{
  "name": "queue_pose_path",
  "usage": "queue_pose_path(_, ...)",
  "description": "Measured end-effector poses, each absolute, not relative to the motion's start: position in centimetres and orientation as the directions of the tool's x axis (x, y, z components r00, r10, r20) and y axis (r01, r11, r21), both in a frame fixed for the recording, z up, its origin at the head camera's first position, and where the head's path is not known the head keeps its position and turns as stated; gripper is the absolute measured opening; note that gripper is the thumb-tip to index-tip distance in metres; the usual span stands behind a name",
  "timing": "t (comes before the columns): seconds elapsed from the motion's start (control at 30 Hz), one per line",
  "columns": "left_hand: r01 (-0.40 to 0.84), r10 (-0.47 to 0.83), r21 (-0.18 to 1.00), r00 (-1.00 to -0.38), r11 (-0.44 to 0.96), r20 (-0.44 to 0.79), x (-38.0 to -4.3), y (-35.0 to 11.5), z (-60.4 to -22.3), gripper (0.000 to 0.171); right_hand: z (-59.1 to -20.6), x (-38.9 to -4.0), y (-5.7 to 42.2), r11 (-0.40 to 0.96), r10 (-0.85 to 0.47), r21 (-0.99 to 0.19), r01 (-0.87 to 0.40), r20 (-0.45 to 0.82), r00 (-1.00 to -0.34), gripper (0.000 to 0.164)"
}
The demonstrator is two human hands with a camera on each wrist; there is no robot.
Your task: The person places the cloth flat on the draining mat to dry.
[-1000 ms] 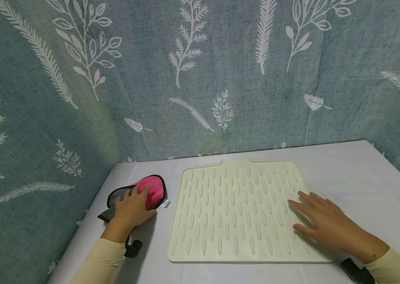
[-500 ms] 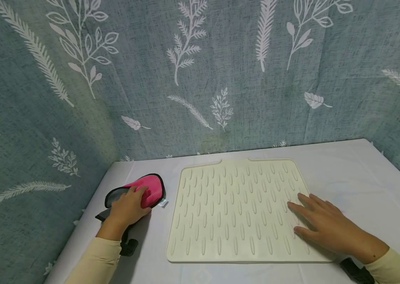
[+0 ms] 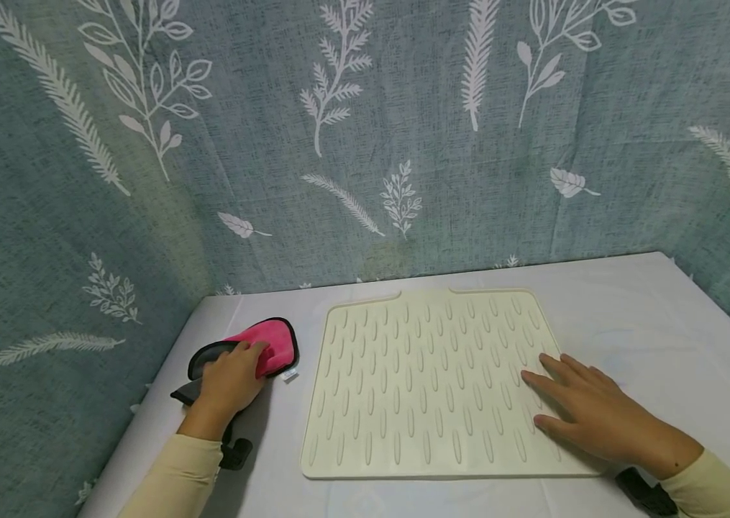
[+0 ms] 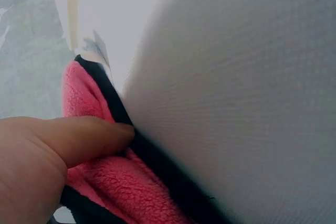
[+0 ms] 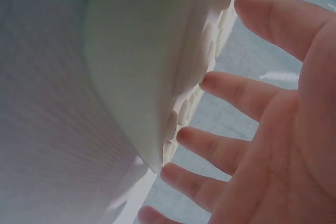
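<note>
My left hand (image 3: 230,381) grips a pink fleece cloth (image 3: 279,342) with black edging and a grey side at the table's left. In the left wrist view the thumb (image 4: 97,137) lies across the bunched pink cloth (image 4: 123,187), close to its black edge; the other fingers are hidden there. A small white tag sticks out from the cloth's right side. My right hand (image 3: 587,410) is spread with straight fingers over the right edge of a cream ridged mat (image 3: 429,388). In the right wrist view its fingertips (image 5: 210,80) are close to the mat's raised ridges; contact is hard to tell.
The mat lies flat on a white-covered table (image 3: 636,309), its notched side toward the back. A grey-green curtain (image 3: 365,144) with white leaf prints hangs behind the table and along both sides.
My left hand has shifted slightly left on the pink cloth, its fingers drawn in more. The right hand stays spread over the mat's edge. The head view has shifted slightly.
</note>
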State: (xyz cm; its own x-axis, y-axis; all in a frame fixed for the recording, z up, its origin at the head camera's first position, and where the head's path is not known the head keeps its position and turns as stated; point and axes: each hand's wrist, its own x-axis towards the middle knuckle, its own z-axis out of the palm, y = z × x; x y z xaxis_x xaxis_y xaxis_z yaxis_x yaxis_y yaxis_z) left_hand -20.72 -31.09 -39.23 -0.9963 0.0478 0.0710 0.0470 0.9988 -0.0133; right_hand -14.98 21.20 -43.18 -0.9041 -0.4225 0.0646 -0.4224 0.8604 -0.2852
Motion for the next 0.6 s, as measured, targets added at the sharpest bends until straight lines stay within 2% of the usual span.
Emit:
queue_pose_path(0.43,0.069,0.08,-0.058,-0.975,0.996,0.208,-20.71,-31.08,-39.17,0.035,-43.07,-14.92,21.17,0.862,-0.421,-0.279,-0.423,0.07,-0.904,0.065)
queue_pose_path(0.6,0.081,0.089,-0.042,-0.963,0.996,0.256,-20.39,-31.07,-39.04,0.033,-43.16,-14.89,21.29,0.857,-0.431,-0.277,-0.434,0.076,-0.899,0.065)
